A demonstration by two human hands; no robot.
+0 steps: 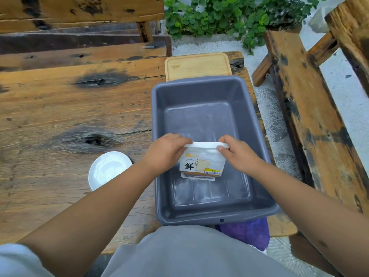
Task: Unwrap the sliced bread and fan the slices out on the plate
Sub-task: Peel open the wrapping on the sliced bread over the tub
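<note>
A white bread package point(201, 163) with a black printed character and a yellow barcode sticker hangs over the inside of a grey plastic tub point(257, 120). My left hand point(165, 150) pinches the left end of its sealed top strip. My right hand point(237, 152) pinches the right end of the same strip. The package looks sealed, and a slice shows only as a picture or through the wrap. A small white plate point(108, 169) sits on the wooden table to the left of the tub, partly behind my left forearm.
A light wooden cutting board point(197, 65) lies behind the tub on the rough plank table point(60, 108). A purple cloth point(247, 232) pokes out under the tub's near edge. A wooden bench point(311, 116) stands to the right, green plants point(229, 19) beyond.
</note>
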